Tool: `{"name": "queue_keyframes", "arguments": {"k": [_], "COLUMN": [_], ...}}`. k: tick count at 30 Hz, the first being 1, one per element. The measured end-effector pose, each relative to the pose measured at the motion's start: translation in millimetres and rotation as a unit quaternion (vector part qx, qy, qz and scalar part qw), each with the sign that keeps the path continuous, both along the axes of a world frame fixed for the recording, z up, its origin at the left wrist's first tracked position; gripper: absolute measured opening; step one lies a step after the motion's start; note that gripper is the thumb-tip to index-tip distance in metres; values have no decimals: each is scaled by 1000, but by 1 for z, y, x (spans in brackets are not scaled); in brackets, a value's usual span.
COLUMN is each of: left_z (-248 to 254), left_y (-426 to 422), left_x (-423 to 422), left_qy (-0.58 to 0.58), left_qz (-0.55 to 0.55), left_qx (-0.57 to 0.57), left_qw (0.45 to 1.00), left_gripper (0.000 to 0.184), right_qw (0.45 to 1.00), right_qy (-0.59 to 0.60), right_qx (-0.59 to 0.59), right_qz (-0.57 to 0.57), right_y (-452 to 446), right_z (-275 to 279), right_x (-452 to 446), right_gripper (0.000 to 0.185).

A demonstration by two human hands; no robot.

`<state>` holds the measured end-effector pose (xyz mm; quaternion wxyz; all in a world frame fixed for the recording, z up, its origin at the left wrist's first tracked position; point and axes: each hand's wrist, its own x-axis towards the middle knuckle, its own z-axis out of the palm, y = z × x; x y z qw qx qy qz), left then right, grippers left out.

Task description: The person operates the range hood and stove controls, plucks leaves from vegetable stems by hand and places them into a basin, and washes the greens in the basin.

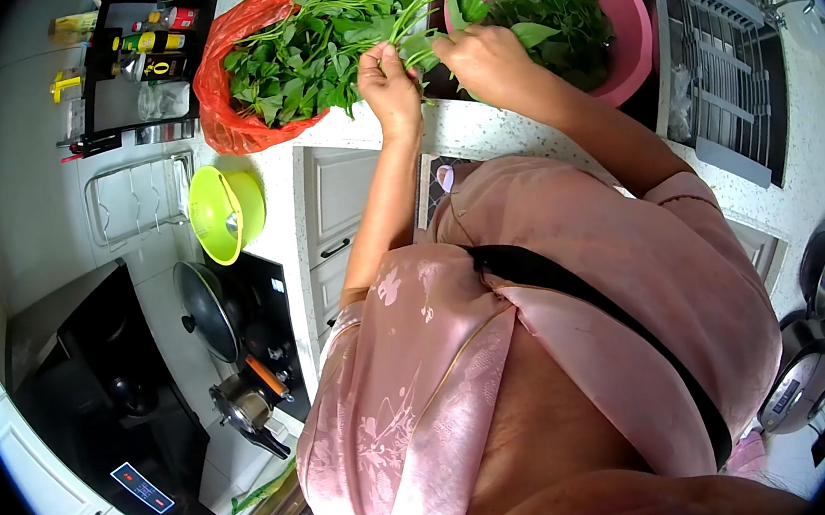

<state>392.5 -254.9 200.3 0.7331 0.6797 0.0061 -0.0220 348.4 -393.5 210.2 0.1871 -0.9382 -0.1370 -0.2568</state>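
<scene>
- Green leafy stems (411,18) sit at the top centre of the frame, between your hands.
- Your left hand (388,81) pinches them; your right hand (493,63) curls in, seemingly gripping them too.
- They look light, limp, easily bruised; hold gently below the leaves.

left: red bag (214,87) and leafy heap (298,73) block the way | right: pink basin (630,13) wall, then dish rack (730,73), obstruct | near: bare table (480,135) strip between forearms (386,180) gives passage | near left: green bucket (248,206) obstructs
</scene>
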Motion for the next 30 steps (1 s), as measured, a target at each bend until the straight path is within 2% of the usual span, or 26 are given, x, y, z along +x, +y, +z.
{"name": "queue_keyframes", "arguments": {"k": [2, 4, 5, 6, 7, 8, 10, 12, 13, 14, 16, 17, 18, 20, 21, 22, 23, 24, 26, 28, 29, 30], "left_z": [-6, -11, -13, -14, -13, -12, -10, -11, -12, -13, -16, -17, -13, -5, -9, -8, -4, -2, -5, -5, 0, -21], "left_y": [-2, -1, 1, 4, 4, 5, 11, 23, 27, 28, 29, 29, 24, 14, 12, 7, 2, -2, -6, -7, -9, 3], "left_x": [1, 4, 6, 8, 10, 13, 21, 34, 39, 42, 43, 44, 43, 38, 40, 40, 39, 39, 40, 47, 49, 60], "left_qy": [-8, -16, 15, 47, 48, 96, 144, 289, 333, 335, 378, 384, 388, 383, 396, 399, 412, 424, 426, 429, 438, 411], "left_qz": [3, 5, -11, -27, -29, -15, -3, -98, -128, -130, -142, -134, -139, -131, -148, -149, -157, -165, -168, -170, -157, -208], "left_qx": [-3, -3, -21, -39, -36, -53, -65, -293, -376, -372, -465, -480, -478, -474, -483, -482, -476, -471, -463, -338, -291, -322], "left_qw": [1000, 1000, 1000, 998, 998, 994, 987, 906, 855, 856, 788, 777, 776, 782, 767, 766, 761, 756, 759, 820, 836, 827], "left_gripper": [11, 11, 12, 13, 13, 13, 14, 16, 16, 16, 15, 15, 15, 14, 14, 14, 14, 31, 34, 36, 37, 30], "right_qw": [1000, 996, 996, 968, 916, 870, 820, 748, 759, 757, 894, 914, 913, 970, 963, 963, 947, 915, 922, 931, 952, 964], "right_qy": [17, 34, 37, 52, 65, 66, 68, 125, 136, 134, 149, 205, 204, -39, -75, -73, -38, -5, 26, 45, 15, -17], "right_qx": [4, 81, 85, 244, 396, 489, 567, 648, 631, 634, 407, 299, 299, 160, 226, 225, 316, 401, 383, 359, 305, 250], "right_qz": [-6, 1, 1, 0, -2, 8, -35, -70, -81, -83, -114, -183, -190, -181, -129, -132, -41, 52, 47, 49, -18, -86], "right_y": [-4, -8, -10, -13, -18, -31, -59, -86, -97, -108, -122, -122, -121, -114, -104, -93, -82, -77, -75, -73, -74, -80], "right_z": [-7, -12, -18, -26, -33, -38, -40, -41, -42, -51, -58, -63, -64, -68, -49, -28, -7, 2, -3, -16, -34, -46], "right_x": [-2, -6, -5, -2, 3, 7, 15, 18, 16, 16, 16, 10, 11, 14, 14, 15, 15, 16, 25, 33, 36, 41], "right_gripper": [7, 7, 7, 8, 9, 13, 14, 15, 17, 17, 26, 40, 40, 44, 42, 42, 38, 35, 29, 24, 21, 17]}}
